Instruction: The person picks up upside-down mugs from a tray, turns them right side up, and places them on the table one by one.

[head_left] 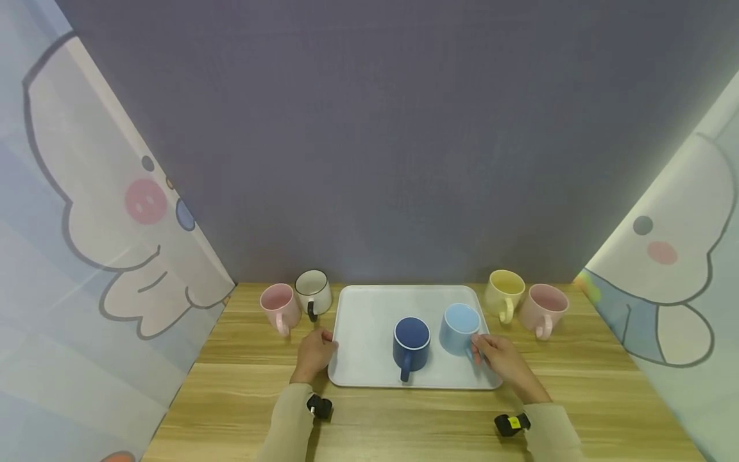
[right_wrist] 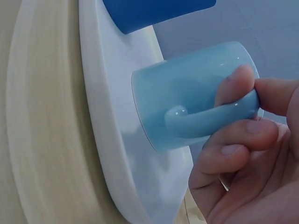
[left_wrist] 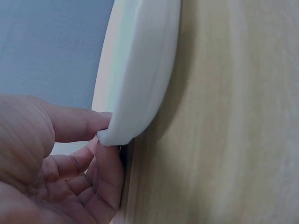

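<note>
A white tray (head_left: 369, 359) lies on the wooden table, and my left hand (head_left: 314, 353) pinches its left rim between thumb and fingers, as the left wrist view shows up close. On the tray's right side is a light blue mug (head_left: 458, 333). My right hand (head_left: 501, 359) grips that mug by its handle (right_wrist: 210, 120), thumb and fingers around it. Whether the mug's base touches the tray is hard to tell. A dark blue mug (head_left: 412, 350) stands upright near the tray's middle, its handle toward me.
Left of the tray stand a pink mug (head_left: 281, 308) and a white mug (head_left: 314, 295) with a black handle. To its right are a yellow mug (head_left: 503, 292) and another pink mug (head_left: 541, 311). A grey wall (head_left: 392, 160) rises behind the table (head_left: 404, 423).
</note>
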The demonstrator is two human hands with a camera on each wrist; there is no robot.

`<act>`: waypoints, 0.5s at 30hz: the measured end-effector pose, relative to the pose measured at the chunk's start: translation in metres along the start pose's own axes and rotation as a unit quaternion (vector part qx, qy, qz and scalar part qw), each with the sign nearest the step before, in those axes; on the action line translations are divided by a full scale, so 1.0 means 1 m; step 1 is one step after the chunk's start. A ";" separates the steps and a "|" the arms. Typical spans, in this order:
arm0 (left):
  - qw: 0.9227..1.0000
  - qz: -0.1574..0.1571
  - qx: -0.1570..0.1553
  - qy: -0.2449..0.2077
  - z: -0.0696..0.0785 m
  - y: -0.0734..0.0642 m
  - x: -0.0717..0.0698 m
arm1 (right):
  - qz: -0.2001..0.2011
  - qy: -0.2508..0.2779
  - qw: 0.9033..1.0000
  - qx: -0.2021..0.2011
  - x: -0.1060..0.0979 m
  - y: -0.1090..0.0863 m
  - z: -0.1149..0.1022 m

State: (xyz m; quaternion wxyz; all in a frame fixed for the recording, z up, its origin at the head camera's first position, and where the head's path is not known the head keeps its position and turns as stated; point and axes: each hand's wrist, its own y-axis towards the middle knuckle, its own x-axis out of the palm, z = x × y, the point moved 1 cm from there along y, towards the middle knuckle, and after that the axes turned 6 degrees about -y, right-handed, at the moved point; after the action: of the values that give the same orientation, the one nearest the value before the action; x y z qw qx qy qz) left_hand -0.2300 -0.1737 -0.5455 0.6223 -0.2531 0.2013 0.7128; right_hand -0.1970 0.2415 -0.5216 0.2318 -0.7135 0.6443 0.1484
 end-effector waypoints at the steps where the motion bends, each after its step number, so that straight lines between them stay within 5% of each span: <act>1: 1.000 0.000 0.000 0.000 0.000 0.000 0.000 | 0.002 0.004 1.000 0.002 0.001 0.000 0.000; 15: 1.000 0.002 0.000 0.000 0.000 0.000 0.001 | 0.049 0.016 0.998 0.036 0.008 -0.001 -0.007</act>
State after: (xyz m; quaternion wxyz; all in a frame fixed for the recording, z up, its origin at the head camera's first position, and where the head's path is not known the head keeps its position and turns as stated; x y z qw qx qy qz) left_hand -0.2298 -0.1732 -0.5462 0.6208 -0.2531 0.2016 0.7141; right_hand -0.1960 0.2313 -0.5194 0.2398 -0.6744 0.6870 0.1251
